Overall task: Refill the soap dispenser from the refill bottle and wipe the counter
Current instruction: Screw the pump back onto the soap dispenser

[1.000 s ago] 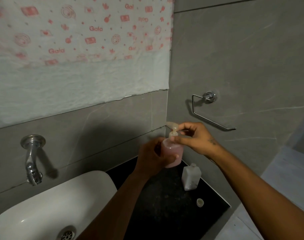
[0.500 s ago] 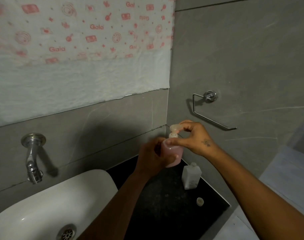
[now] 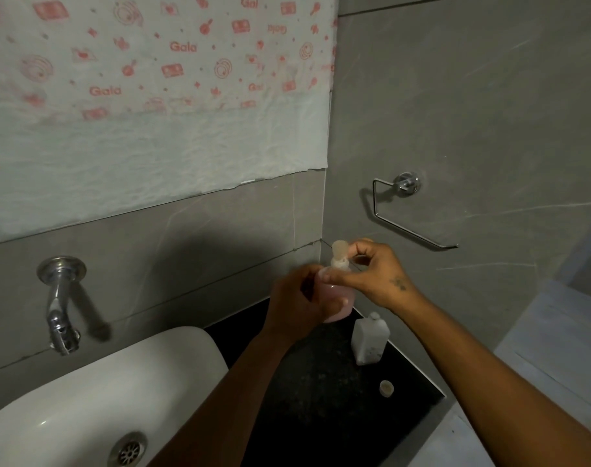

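A pink soap dispenser (image 3: 342, 299) is held above the black counter (image 3: 324, 392) near the wall corner. My left hand (image 3: 297, 303) wraps around its body. My right hand (image 3: 371, 273) grips the collar of the pale pump head (image 3: 339, 252) with thumb and fingers. The white refill bottle (image 3: 370, 340) stands upright and uncapped on the counter by the right wall. Its small round cap (image 3: 386, 387) lies on the counter nearer to me.
A white basin (image 3: 95, 396) with a metal drain fills the lower left, under a chrome tap (image 3: 59, 305) on the wall. A chrome towel ring (image 3: 408, 210) sticks out from the right wall above the bottle. The counter ends at a pale edge on the right.
The pump head has turned, its spout swinging from pointing left to nearly upright, as my right hand's fingers rotated around it. The dispenser body stays in my left hand.
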